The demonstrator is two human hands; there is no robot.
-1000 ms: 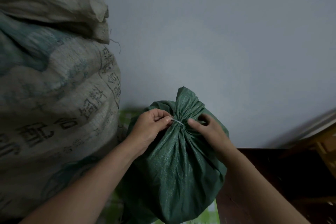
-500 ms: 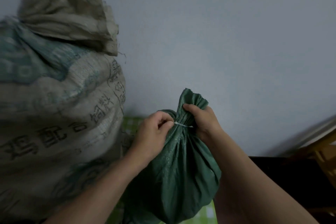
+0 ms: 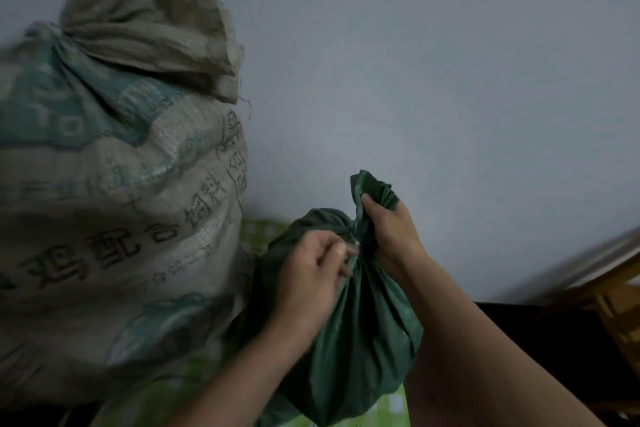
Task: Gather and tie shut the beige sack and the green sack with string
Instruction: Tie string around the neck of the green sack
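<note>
The small green sack point(image 3: 360, 350) stands at centre bottom, its mouth gathered into a neck that sticks up. My right hand point(image 3: 391, 232) is clenched around that neck just above the tie. My left hand point(image 3: 311, 270) pinches the pale string point(image 3: 355, 246) at the neck's left side. Only a short bit of string shows; the rest is hidden by my fingers. The big beige sack point(image 3: 114, 211), printed with teal patches and dark characters, fills the left; its top is bunched and cinched.
A plain grey wall point(image 3: 450, 80) stands close behind both sacks. A green checked cloth point(image 3: 256, 229) lies under them. Wooden furniture point(image 3: 620, 298) juts in at the right edge above a dark surface point(image 3: 540, 333).
My right hand went from pinching the string at the neck to clenching the gathered neck of the green sack. My left hand moved in closer. The view tilted up, showing the beige sack's top.
</note>
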